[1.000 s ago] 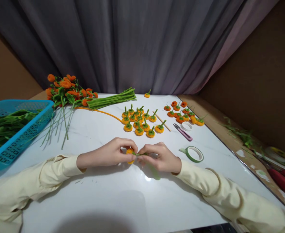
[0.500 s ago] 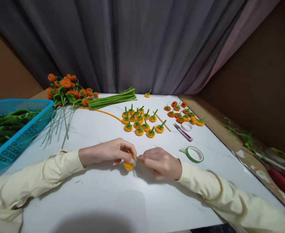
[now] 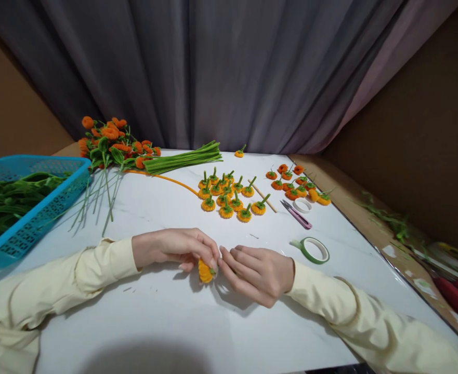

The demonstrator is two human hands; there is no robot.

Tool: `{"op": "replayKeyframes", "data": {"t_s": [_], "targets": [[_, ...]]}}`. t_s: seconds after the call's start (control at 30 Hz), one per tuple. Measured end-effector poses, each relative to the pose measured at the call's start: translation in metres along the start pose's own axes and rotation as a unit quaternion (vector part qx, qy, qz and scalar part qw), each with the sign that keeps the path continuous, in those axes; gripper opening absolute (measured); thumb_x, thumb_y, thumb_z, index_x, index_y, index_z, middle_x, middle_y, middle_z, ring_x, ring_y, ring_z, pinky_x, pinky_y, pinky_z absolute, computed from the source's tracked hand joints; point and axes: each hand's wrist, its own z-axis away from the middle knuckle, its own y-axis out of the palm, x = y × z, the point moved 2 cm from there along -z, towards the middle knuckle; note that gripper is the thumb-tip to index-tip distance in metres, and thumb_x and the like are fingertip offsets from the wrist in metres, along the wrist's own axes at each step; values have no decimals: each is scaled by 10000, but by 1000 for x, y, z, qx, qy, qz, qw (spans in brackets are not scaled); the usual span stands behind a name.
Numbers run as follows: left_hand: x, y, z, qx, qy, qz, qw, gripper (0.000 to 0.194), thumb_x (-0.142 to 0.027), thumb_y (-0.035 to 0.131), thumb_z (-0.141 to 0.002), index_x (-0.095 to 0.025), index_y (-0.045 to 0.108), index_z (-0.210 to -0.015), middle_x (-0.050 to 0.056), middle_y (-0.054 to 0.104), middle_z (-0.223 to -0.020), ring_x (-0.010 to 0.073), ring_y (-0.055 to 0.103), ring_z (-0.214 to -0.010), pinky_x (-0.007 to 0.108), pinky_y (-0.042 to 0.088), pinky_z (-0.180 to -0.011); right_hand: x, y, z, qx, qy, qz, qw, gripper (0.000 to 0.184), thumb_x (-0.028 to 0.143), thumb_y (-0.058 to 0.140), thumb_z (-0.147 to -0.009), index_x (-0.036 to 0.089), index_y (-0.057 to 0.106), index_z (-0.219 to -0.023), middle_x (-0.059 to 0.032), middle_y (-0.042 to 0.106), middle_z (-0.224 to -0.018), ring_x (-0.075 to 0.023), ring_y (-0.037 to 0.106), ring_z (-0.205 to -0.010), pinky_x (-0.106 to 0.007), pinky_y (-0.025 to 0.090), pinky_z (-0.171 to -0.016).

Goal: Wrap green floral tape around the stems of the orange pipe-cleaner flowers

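Observation:
Near the middle of the table, my left hand (image 3: 184,245) pinches a yellow pipe-cleaner flower head (image 3: 205,271) between thumb and fingers. The ridged yellow side faces left, and a bit of green shows at its right edge. My right hand (image 3: 258,272) is just to the right, its fingertips pressed together close to the flower's green side. Whatever those fingertips hold is too small to make out. Beyond both hands, several similar yellow flower heads (image 3: 226,210) sit with green stems pointing up.
Leaves fill a blue basket (image 3: 57,200) at left. Behind are an orange bouquet (image 3: 109,135) and green pipe cleaners (image 3: 185,158). To the right lie orange flower heads (image 3: 293,193), a wooden stick (image 3: 265,199), thread snips (image 3: 297,214), white tape (image 3: 302,205) and green tape (image 3: 325,250).
My right hand has turned, its fingers now straighter and lower beside the flower. The yellow flower head has tilted slightly in my left hand. The whole view has shifted a little.

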Motion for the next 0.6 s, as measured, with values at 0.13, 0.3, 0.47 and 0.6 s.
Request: {"op": "replayKeyframes", "data": {"t_s": [0.13,0.3,0.47,0.6], "targets": [[6,-4,-5,11,-22,20,999,183,-266,700,-582,-135,655,-702,-5,595,-548,40,372,-333,178,215,-316,0,4,1,12,23,-28,999,156,84,498,-869,2,621,-919,-183,708,-783,-205,661,-673,-317,538,-603],[3,-6,-4,-13,4,22,1000,213,-342,654,-684,-149,616,-764,38,630,-678,113,549,-515,170,262,-345,-1,12,6,31,187,-186,964,258,74,342,-890,84,600,-895,-78,645,-603,-149,563,-511,-266,451,-485],[-8,0,9,-125,131,-198,963,198,-360,605,-764,-176,589,-834,3,618,-771,109,535,-614,199,402,-515,-5,13,9,37,445,-393,804,195,174,483,-877,141,640,-764,-41,662,-563,-113,586,-467,-207,449,-477],[-11,13,18,-213,227,-431,847,99,-261,589,-763,-174,605,-809,-10,604,-744,120,520,-651,226,382,-600,-6,14,7,26,574,-556,601,172,268,592,-832,138,648,-733,-36,685,-583,-129,644,-512,-216,519,-532]]}}
